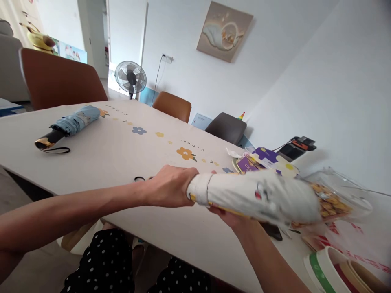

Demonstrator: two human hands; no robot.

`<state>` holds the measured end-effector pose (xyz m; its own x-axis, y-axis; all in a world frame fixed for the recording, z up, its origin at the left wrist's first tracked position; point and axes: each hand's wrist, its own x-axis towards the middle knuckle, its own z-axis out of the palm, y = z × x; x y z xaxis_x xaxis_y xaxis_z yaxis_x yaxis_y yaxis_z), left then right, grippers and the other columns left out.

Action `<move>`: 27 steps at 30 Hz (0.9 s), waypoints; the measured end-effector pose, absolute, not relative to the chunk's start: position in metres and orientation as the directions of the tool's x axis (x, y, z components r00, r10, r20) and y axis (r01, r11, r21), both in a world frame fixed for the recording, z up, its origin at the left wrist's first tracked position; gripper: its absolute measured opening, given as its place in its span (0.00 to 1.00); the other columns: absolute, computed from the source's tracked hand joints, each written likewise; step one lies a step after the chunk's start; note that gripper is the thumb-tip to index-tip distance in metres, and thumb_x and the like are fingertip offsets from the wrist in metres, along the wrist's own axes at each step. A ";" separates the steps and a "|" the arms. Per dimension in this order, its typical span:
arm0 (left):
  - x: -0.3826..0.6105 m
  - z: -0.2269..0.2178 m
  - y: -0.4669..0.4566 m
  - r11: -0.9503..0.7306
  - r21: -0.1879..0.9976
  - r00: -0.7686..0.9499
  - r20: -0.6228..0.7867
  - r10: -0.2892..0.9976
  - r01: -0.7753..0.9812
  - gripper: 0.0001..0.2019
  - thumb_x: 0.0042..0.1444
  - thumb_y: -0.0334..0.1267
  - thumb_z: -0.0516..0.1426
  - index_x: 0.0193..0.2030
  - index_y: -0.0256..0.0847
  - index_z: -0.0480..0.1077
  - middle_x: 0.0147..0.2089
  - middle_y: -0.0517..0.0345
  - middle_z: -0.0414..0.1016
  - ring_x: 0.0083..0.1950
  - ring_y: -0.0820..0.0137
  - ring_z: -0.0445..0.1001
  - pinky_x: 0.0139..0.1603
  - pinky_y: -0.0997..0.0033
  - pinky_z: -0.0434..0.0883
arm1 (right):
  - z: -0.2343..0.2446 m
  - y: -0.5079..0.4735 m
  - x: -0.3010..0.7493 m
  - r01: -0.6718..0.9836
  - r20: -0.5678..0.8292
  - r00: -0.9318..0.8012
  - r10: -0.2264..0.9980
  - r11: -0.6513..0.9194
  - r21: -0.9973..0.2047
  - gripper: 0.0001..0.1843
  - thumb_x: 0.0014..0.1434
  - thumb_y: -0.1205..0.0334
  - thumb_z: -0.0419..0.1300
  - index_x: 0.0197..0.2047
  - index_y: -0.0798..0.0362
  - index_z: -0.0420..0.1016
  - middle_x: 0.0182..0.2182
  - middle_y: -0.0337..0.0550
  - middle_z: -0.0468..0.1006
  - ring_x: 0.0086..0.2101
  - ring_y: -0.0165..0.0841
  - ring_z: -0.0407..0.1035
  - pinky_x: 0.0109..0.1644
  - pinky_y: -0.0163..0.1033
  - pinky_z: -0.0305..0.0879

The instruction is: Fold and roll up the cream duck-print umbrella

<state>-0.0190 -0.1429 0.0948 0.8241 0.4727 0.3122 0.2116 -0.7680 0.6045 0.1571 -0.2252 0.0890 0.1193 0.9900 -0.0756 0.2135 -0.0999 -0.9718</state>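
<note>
A folded white umbrella with a small printed figure and yellowish edging is held level above the table, its far end blurred. My left hand is closed around the end nearest it, covering the handle. A dark cord loop shows beside that hand. My right hand grips the umbrella from below, farther along; the umbrella hides most of its fingers. At the left, a folded light-blue umbrella with a black and gold handle and a wrist strap lies on the table.
The table has a flower-printed cover. To the right stand a clear container of snacks, a purple box and rolls of tape. Chairs line the far side, with a fan behind.
</note>
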 end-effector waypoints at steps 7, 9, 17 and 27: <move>-0.001 0.083 -0.138 0.306 0.950 0.907 -0.074 0.414 -0.063 0.09 0.40 0.31 0.59 0.30 0.38 0.63 0.23 0.65 0.62 0.21 0.78 0.61 0.20 0.77 0.61 | 0.085 -0.205 0.156 -0.193 -0.007 0.254 0.967 0.044 -0.980 0.14 0.49 0.58 0.59 0.22 0.52 0.58 0.14 0.29 0.48 0.16 0.21 0.38 0.17 0.29 0.39; 0.001 0.071 -0.131 0.484 0.871 0.943 -0.086 0.321 -0.086 0.10 0.41 0.32 0.60 0.31 0.37 0.63 0.21 0.65 0.62 0.19 0.78 0.62 0.18 0.77 0.60 | 0.077 -0.206 0.155 -0.125 -0.013 0.262 0.965 0.021 -0.992 0.10 0.52 0.58 0.60 0.27 0.52 0.63 0.15 0.29 0.50 0.16 0.21 0.41 0.18 0.29 0.40; 0.000 0.050 -0.119 0.704 0.710 0.992 -0.066 0.108 -0.030 0.08 0.43 0.35 0.58 0.29 0.34 0.66 0.20 0.62 0.64 0.19 0.78 0.64 0.17 0.79 0.63 | 0.046 -0.205 0.160 0.186 -0.060 0.129 0.990 -0.084 -0.979 0.18 0.61 0.47 0.50 0.30 0.53 0.64 0.19 0.33 0.63 0.16 0.22 0.55 0.19 0.31 0.55; 0.004 0.044 -0.127 0.739 0.672 0.999 -0.037 -0.023 0.042 0.08 0.41 0.36 0.58 0.26 0.34 0.66 0.20 0.61 0.65 0.18 0.76 0.64 0.17 0.77 0.62 | 0.023 -0.199 0.145 0.197 -0.249 0.011 0.968 -0.247 -0.949 0.17 0.58 0.53 0.52 0.23 0.55 0.63 0.18 0.36 0.65 0.16 0.24 0.57 0.16 0.30 0.54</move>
<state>0.0037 -0.1270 0.0436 0.9990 -0.0231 -0.0370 0.0420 0.7394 0.6720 0.1451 -0.1993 0.0227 0.0113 0.9684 -0.2492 0.1968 -0.2465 -0.9489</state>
